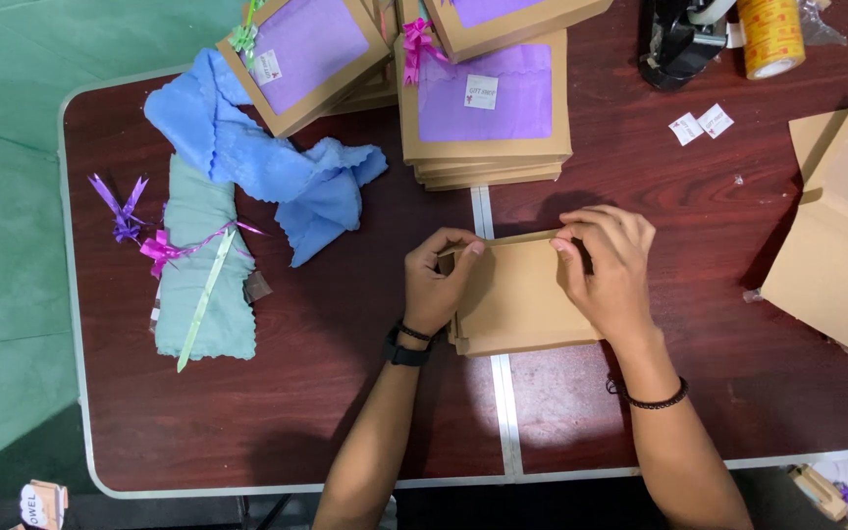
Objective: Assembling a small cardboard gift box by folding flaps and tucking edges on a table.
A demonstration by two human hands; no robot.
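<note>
A flat brown cardboard box (pixel 517 299) lies in the middle of the dark wooden table (pixel 326 412). My left hand (pixel 436 280) grips its left edge, thumb and fingers curled around the top left corner. My right hand (pixel 609 265) presses on the upper right part, fingertips bent at the top edge. Both wrists wear dark bands.
A stack of brown window boxes with purple cloth (pixel 488 108) stands behind, another box (pixel 306 59) to its left. A blue towel (pixel 267 162), a green towel (pixel 203 265) and ribbon bows (pixel 130 211) lie at left. Flat cardboard (pixel 841 245) sits at right, tape rolls (pixel 768 34) at the back.
</note>
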